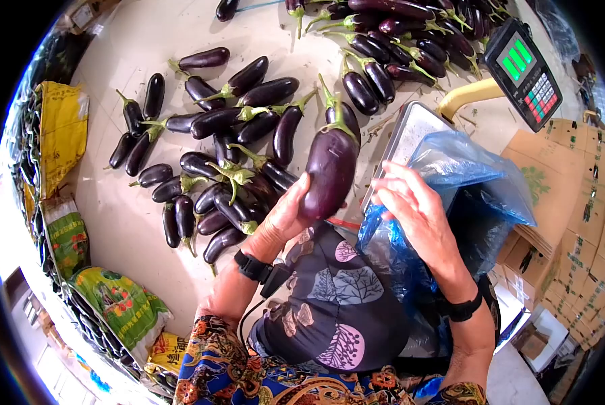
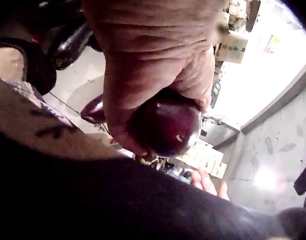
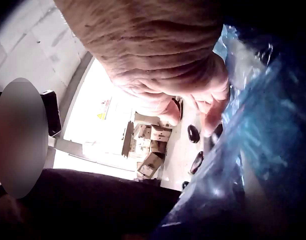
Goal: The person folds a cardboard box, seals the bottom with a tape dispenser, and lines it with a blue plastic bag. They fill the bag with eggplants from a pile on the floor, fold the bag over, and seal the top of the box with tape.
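Note:
My left hand (image 1: 282,212) grips a large, glossy purple eggplant (image 1: 331,165) by its rounded lower end, the green stem pointing away from me. A second eggplant (image 1: 351,120) shows partly behind it, mostly hidden. In the left wrist view, the held eggplant's blunt end (image 2: 168,127) bulges out between thumb and fingers. To the right, my right hand (image 1: 420,216) hovers with relaxed fingers at the mouth of a blue plastic bag (image 1: 454,152). The bag (image 3: 263,130) fills the right side of the right wrist view, close beside the fingers.
Loose eggplants (image 1: 214,121) lie on the pale floor ahead and left, with a bigger pile (image 1: 410,34) at the back. A scale platform (image 1: 410,138) stands by the bag, its display (image 1: 524,74) raised. Flattened cardboard (image 1: 572,182) lies right; printed sacks (image 1: 120,304) line the left.

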The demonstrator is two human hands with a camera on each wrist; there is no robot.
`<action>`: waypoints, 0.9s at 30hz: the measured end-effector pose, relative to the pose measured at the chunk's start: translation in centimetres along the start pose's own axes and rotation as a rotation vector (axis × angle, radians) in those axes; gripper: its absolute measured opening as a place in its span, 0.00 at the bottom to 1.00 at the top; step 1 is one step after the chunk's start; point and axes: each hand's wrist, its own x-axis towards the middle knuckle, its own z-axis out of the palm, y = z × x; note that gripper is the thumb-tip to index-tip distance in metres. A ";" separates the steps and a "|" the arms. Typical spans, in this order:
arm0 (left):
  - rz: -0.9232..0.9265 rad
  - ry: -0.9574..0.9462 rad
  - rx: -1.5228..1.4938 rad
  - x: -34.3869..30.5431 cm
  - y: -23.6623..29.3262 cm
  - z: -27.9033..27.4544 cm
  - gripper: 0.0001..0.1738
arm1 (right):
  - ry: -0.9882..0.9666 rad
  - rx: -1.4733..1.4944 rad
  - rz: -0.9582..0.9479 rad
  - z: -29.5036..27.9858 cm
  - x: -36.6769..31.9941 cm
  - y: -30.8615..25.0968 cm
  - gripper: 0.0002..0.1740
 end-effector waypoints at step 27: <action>1.011 -0.196 2.319 20.4 5.2 0.4 0.27 | 0.028 -0.892 -0.733 -1.1 -0.6 2.9 0.12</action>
